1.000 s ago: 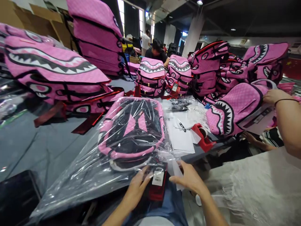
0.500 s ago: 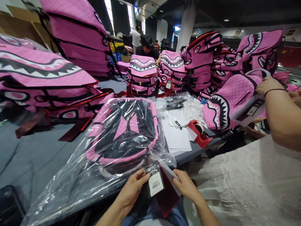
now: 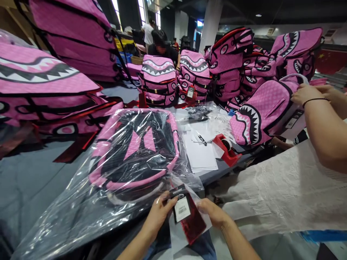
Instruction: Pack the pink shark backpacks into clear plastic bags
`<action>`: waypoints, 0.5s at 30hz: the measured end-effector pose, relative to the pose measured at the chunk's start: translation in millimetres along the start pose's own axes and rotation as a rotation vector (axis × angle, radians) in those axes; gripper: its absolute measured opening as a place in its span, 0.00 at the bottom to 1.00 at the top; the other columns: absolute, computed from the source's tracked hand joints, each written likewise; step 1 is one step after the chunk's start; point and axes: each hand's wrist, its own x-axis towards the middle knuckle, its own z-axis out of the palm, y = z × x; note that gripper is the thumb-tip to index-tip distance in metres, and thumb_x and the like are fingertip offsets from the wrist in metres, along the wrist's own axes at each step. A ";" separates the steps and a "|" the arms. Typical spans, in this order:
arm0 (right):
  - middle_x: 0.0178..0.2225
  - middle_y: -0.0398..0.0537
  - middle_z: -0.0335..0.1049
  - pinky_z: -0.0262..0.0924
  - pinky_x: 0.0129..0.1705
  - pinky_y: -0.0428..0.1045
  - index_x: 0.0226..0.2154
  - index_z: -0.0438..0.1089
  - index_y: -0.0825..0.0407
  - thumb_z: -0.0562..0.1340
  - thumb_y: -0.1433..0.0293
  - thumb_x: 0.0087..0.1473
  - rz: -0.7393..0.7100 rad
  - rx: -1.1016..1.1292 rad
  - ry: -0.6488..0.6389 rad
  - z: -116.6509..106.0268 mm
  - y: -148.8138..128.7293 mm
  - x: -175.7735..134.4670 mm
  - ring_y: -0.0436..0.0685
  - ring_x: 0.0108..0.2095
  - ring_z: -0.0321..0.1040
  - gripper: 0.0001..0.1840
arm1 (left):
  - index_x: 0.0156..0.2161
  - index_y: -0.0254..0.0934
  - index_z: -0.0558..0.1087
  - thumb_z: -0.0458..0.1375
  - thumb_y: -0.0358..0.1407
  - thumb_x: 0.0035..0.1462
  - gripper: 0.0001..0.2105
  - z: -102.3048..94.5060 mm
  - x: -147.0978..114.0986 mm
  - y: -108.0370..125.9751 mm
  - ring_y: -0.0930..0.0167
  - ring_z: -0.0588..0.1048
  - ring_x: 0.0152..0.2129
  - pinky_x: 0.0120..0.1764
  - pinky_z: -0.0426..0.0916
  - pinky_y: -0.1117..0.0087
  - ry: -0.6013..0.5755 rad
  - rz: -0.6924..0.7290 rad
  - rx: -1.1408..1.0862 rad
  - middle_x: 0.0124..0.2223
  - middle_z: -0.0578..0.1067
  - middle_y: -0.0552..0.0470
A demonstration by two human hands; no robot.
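Note:
My left hand (image 3: 160, 213) pinches a black hang tag with a white barcode label (image 3: 182, 209) between thumb and fingers. My right hand (image 3: 213, 212) grips the edge of a translucent white sleeve (image 3: 175, 240) that spreads behind the tag. A dark red, shiny strip (image 3: 193, 224) lies against the sleeve, beneath the tag; whether it is inside the sleeve I cannot tell. Just beyond my hands, a pink and black backpack (image 3: 141, 148) rests back side up in a clear plastic bag (image 3: 73, 213), whose loose part hangs over the table's near edge.
White papers (image 3: 200, 155) with a pen lie right of the bagged backpack, beside a red tape dispenser (image 3: 227, 151). Pink shark-mouth backpacks (image 3: 158, 77) are stacked behind and at left. On the right, a co-worker's hands (image 3: 309, 95) hold another backpack (image 3: 255, 115). Someone sits across the table.
The view has shifted slightly. The white sleeve now shows spread behind and below the tag and red strip, with my hands still on tag and sleeve. The co-worker's second hand has come to the backpack's top.

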 end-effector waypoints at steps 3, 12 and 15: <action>0.29 0.42 0.71 0.56 0.35 0.46 0.36 0.75 0.55 0.66 0.56 0.49 -0.080 -0.270 -0.036 8.9 -4.0 0.6 0.53 0.31 0.64 0.19 | 0.40 0.35 0.77 0.55 0.50 0.60 0.19 -0.8 0.6 -6.4 0.58 0.79 0.33 0.38 0.71 0.61 0.036 0.111 0.580 0.32 0.80 0.45; 0.28 0.45 0.76 0.49 0.28 0.44 0.39 0.73 0.51 0.59 0.76 0.54 -0.287 -1.160 0.368 37.8 24.8 -14.2 0.53 0.26 0.71 0.11 | 0.57 0.40 0.71 0.54 0.26 0.64 0.18 -0.7 24.3 43.1 0.62 0.72 0.57 0.61 0.64 0.57 -0.308 1.203 1.360 0.58 0.75 0.45; 0.32 0.49 0.80 0.55 0.27 0.45 0.45 0.72 0.52 0.62 0.76 0.53 -0.388 -1.350 0.434 44.6 55.8 -28.4 0.56 0.27 0.75 0.16 | 0.36 0.42 0.77 0.59 0.28 0.62 0.07 16.9 44.9 44.3 0.66 0.74 0.51 0.60 0.64 0.64 -0.576 1.305 1.190 0.43 0.81 0.52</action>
